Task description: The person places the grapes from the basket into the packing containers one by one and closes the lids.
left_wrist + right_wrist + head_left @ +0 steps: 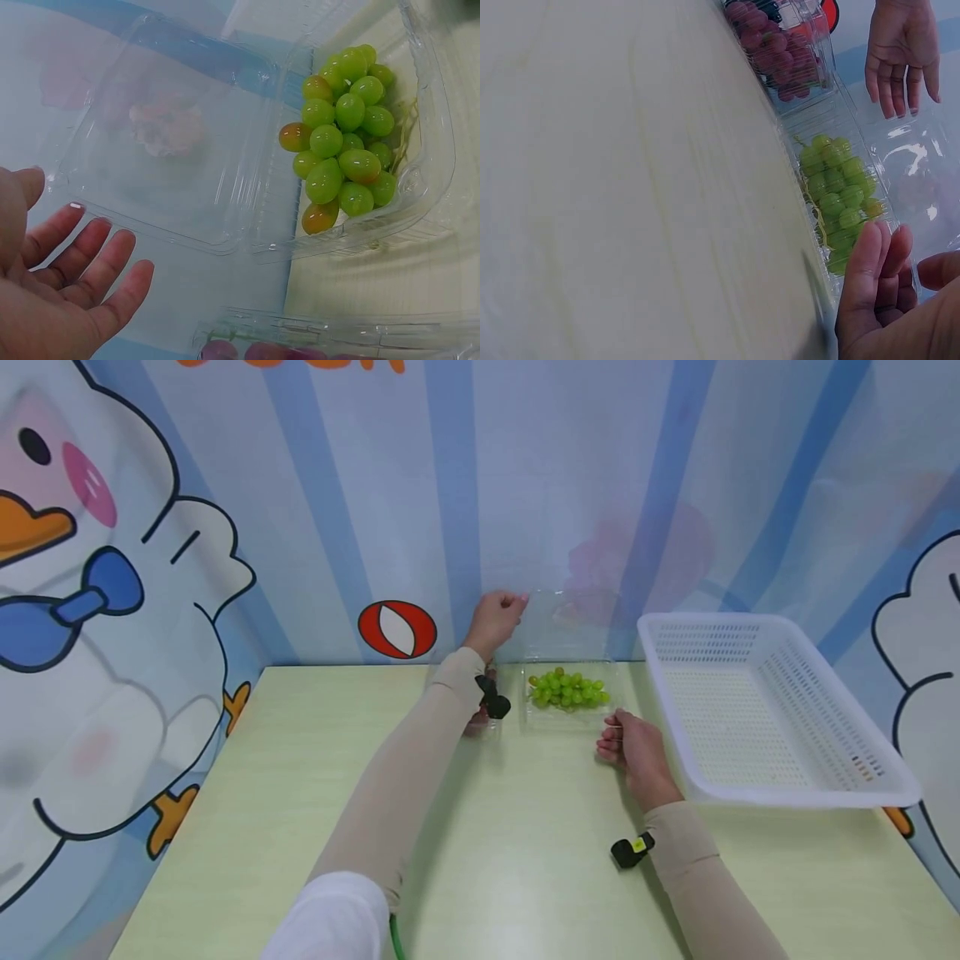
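Note:
Green grapes (567, 689) lie in a clear plastic clamshell box (442, 142), whose transparent lid (202, 187) stands raised at the back. By the lid's upper left corner is my left hand (497, 620); its fingers are extended and loosely spread in the left wrist view, and I cannot tell whether they touch the lid. My right hand (636, 752) is at the box's front right corner, fingers loosely bent, thumb apart, nothing visibly gripped. Left of this box, partly behind my left wrist, is another clear box holding red grapes (771, 49).
A white perforated plastic basket (742, 727) stands on the table at the right, close to my right hand. Behind the light wooden table (315, 827) hangs a printed blue backdrop (390, 510) with cartoon ducks. A green cable (396, 937) shows below my left sleeve.

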The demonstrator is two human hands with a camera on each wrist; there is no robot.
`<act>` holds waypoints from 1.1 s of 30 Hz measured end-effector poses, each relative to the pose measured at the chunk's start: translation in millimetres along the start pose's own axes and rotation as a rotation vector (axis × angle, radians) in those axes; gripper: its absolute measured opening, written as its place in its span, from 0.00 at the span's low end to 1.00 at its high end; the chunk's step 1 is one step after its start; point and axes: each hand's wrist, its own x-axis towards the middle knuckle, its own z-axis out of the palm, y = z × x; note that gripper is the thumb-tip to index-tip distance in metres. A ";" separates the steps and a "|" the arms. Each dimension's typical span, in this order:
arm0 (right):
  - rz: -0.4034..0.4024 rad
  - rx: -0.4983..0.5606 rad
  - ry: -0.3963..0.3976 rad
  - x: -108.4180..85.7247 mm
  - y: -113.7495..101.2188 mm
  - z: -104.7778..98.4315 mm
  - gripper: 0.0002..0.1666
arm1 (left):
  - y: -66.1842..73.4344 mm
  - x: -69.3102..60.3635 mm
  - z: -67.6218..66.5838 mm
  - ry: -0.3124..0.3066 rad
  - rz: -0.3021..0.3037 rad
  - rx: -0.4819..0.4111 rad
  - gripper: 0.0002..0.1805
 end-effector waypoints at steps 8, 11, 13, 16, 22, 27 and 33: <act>0.004 0.001 -0.001 1.1 -0.9 0.1 0.25 | 4.2 -7.0 -3.3 -0.008 0.006 -0.027 0.26; 0.011 0.005 0.000 0.7 -0.9 0.1 0.25 | 4.1 -9.6 -3.9 -0.007 0.014 -0.024 0.25; 0.014 0.009 0.001 0.5 -0.7 0.3 0.25 | 3.6 -11.5 -4.1 -0.008 0.022 -0.024 0.24; 0.017 0.006 0.000 0.0 -0.1 0.4 0.25 | 2.5 -13.6 -4.8 -0.015 0.031 -0.033 0.24; 0.018 0.009 0.000 -0.6 -0.1 1.2 0.25 | 0.0 -14.8 -5.9 -0.016 0.016 -0.023 0.26; 0.025 0.011 0.006 -0.1 -0.6 1.2 0.24 | -1.1 -18.5 -6.7 -0.022 0.028 -0.017 0.23; 0.026 0.017 0.011 0.2 -0.7 1.5 0.23 | -2.1 -21.8 -7.0 -0.030 0.028 -0.016 0.22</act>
